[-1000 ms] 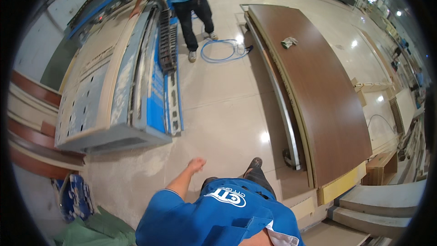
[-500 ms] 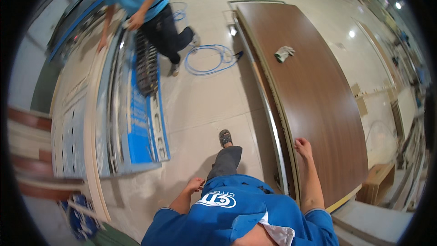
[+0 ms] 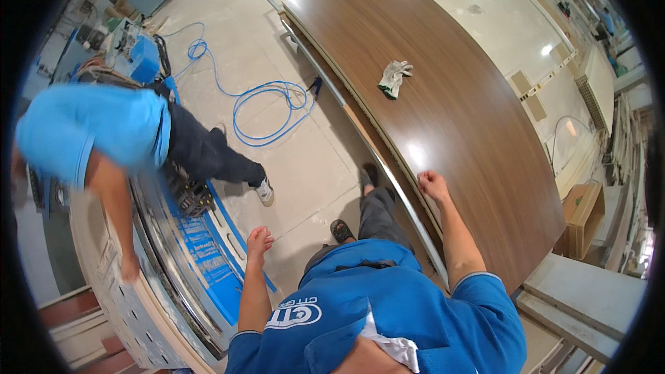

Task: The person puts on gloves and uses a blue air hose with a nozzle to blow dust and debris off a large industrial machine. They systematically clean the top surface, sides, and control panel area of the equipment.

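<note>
Glossy brown wood-grain panel (image 3: 450,104); right hand (image 3: 433,185) over it, grip unclear; left hand (image 3: 260,242) slack, empty.

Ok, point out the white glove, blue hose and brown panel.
White glove (image 3: 395,79): head view, its pale middle.
Blue hose (image 3: 262,144): head view, bottom of its loop.
Brown panel (image 3: 447,114): head view, its top face.

A blue hose (image 3: 235,118) lies looped on pale floor (image 3: 294,183).
</note>
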A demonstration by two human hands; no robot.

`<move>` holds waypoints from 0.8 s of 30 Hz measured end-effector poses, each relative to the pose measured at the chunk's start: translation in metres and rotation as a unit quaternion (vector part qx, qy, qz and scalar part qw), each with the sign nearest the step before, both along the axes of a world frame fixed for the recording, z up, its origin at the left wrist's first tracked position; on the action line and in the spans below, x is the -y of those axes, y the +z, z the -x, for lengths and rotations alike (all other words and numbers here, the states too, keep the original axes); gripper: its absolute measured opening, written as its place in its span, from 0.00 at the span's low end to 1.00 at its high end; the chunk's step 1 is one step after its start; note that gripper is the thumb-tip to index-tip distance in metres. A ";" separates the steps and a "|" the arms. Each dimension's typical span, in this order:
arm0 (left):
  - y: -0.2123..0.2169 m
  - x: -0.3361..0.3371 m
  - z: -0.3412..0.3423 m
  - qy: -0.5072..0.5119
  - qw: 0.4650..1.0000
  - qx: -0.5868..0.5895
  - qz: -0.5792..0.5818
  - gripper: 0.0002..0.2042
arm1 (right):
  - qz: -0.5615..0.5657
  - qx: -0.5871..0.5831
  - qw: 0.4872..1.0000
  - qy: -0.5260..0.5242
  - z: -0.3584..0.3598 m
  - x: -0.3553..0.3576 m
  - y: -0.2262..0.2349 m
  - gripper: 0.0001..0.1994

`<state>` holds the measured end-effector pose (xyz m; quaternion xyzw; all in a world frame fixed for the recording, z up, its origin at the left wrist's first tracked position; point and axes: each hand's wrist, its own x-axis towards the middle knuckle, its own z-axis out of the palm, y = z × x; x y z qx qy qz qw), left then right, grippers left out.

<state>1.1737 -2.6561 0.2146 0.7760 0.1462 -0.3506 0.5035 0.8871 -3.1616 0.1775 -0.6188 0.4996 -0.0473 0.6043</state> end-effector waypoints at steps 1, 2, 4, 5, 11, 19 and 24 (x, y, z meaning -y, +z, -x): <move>-0.005 0.009 -0.006 0.004 1.000 -0.006 -0.006 0.15 | 0.039 -0.013 0.999 0.005 -0.021 0.021 -0.002 0.07; -0.011 0.015 -0.009 0.005 1.000 -0.003 -0.005 0.16 | 0.048 -0.023 0.999 -0.004 -0.045 0.039 -0.006 0.08; -0.023 0.025 -0.005 0.027 0.998 -0.052 -0.018 0.15 | 0.154 -0.048 0.986 0.038 -0.095 0.079 -0.014 0.09; -0.024 0.029 0.005 0.012 0.997 -0.082 -0.009 0.15 | 0.197 -0.059 0.977 0.060 -0.117 0.096 -0.017 0.10; 0.024 0.092 0.036 -0.065 0.957 -0.239 -0.152 0.14 | 0.424 -0.171 0.820 0.343 -0.241 0.183 -0.048 0.13; 0.068 0.184 -0.005 0.021 0.982 -0.125 -0.138 0.16 | 0.318 -0.294 0.791 0.431 -0.316 0.244 -0.128 0.13; 0.063 0.235 -0.060 -0.158 0.971 -0.012 -0.178 0.17 | 0.310 -0.138 0.905 0.257 -0.329 0.263 -0.087 0.12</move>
